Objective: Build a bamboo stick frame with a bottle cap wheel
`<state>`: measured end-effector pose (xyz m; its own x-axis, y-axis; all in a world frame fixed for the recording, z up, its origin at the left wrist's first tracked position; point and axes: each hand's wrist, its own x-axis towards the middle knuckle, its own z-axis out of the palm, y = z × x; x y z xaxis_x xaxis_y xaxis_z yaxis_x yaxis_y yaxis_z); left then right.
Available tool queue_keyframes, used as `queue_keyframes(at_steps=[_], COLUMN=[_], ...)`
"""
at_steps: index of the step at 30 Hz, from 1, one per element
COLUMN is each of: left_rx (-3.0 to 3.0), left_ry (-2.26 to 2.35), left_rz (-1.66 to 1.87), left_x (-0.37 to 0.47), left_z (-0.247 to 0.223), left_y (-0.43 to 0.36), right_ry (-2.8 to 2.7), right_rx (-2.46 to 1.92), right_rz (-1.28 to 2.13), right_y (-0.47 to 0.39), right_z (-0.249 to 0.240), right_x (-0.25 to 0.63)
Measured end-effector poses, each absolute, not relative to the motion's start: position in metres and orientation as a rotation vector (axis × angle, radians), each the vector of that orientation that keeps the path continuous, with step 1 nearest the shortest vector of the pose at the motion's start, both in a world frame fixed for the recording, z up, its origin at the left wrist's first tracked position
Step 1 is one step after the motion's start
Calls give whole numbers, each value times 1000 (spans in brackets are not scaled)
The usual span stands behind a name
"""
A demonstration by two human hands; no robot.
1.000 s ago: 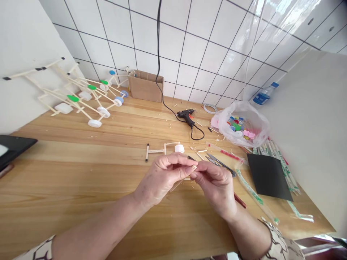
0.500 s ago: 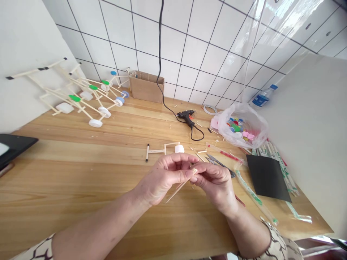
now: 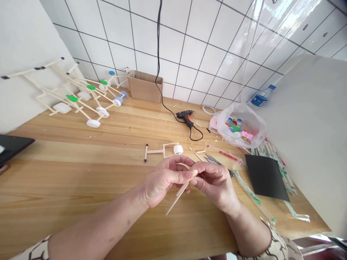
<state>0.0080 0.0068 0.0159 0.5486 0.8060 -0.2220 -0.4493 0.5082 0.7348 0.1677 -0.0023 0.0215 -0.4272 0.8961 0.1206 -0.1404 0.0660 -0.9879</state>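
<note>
My left hand [image 3: 169, 178] and my right hand [image 3: 214, 184] meet above the front middle of the table. Thin wooden sticks [image 3: 176, 202] are pinched between their thumbs and fingers, slanting down to the left. The upper ends of the sticks are partly hidden by my fingertips. Just beyond my left hand lies a small stick frame [image 3: 155, 151] with a black-tipped crossbar and a white round cap [image 3: 178, 149] at its right. Scissors [image 3: 217, 161] lie behind my right hand.
Stick models with caps [image 3: 93, 103] stand at the back left, beside a cardboard box [image 3: 145, 86]. A black glue gun [image 3: 186, 117] lies mid-back. To the right are a bag of caps [image 3: 238, 126], a bottle [image 3: 262, 97] and a black sheet [image 3: 267, 177]. A dark device [image 3: 16, 146] is far left.
The sticks in my hands have turned slightly, and their lower ends now show longer and lower. The whole view has shifted a little. Both hands keep their pinch.
</note>
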Motion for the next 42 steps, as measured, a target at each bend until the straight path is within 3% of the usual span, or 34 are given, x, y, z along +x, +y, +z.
queue_keyframes(at_steps=[20,29,42], left_rx=[763,838,1535], left_ry=[631,655,1077], left_rz=[707,897,1039], left_x=[3,8,13], left_z=[17,14,21], left_y=[12,5,-4], right_ry=[-1427,-1409,-1437], right_rx=[-803,-896,-1037], right_rz=[1654,1450,1103], right_y=[0,1,-1], right_z=[24,22,21], right_x=[168,165,159])
